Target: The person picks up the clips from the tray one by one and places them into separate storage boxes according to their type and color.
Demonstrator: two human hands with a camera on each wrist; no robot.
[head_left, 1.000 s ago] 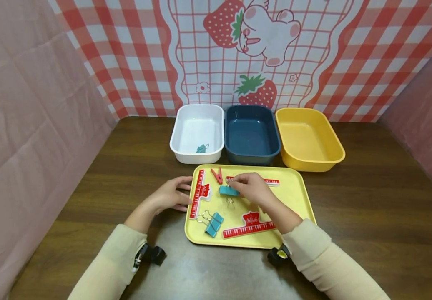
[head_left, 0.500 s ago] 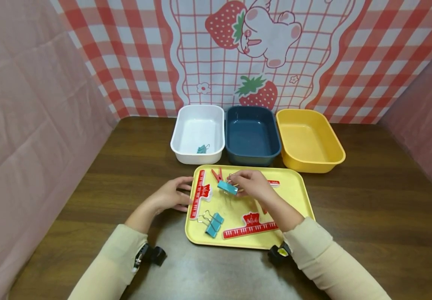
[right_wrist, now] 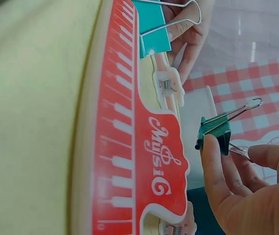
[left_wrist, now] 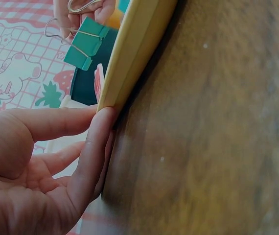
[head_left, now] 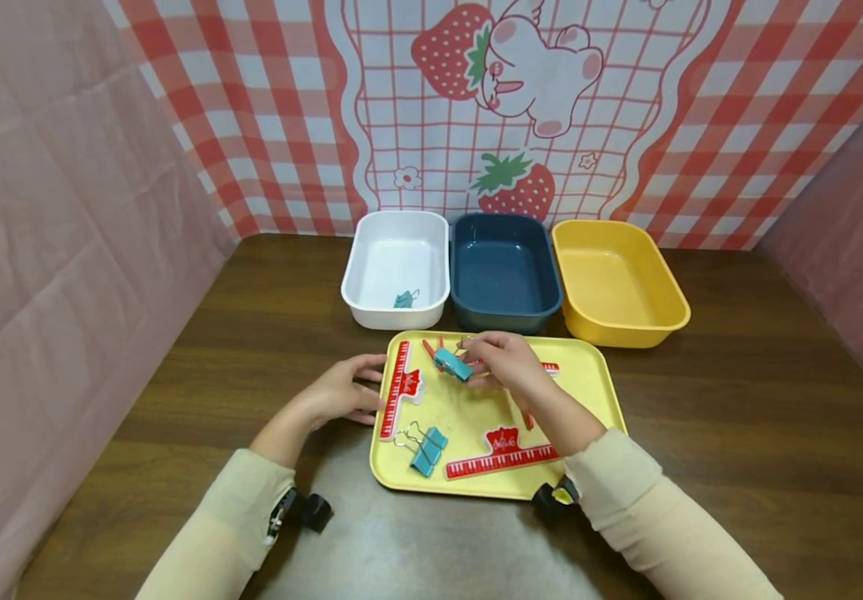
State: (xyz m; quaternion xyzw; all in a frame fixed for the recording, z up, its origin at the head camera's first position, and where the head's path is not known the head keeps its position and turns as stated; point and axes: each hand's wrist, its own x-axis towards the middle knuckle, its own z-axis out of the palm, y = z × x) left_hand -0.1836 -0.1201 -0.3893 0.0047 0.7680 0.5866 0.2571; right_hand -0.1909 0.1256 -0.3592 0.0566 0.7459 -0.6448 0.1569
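Note:
My right hand [head_left: 506, 362] holds a teal binder clip [head_left: 451, 364] above the yellow tray [head_left: 577, 408], its fingers on the clip's body and a wire handle in the right wrist view. My left hand [head_left: 341, 390] pinches the tray's left rim between thumb and fingers. Beside it lies a red sheet music clip [head_left: 396, 392] with a piano-key print. A second teal binder clip [head_left: 427, 451] lies at the front left of the tray. Another red music clip [head_left: 502, 454] lies at the front. A red clothespin [head_left: 428, 346] is partly hidden behind the held clip.
Behind the tray stand a white bin [head_left: 394, 318] with a small teal clip [head_left: 405, 299] inside, a dark blue bin [head_left: 505, 321] and a yellow bin [head_left: 626, 336]. More red music clips are partly covered by my right hand and arm. A checked cloth [head_left: 274, 125] hangs at the back.
My right hand has raised the teal binder clip off the tray, moved it slightly away from me and turned it. My left hand has stayed at the tray's rim.

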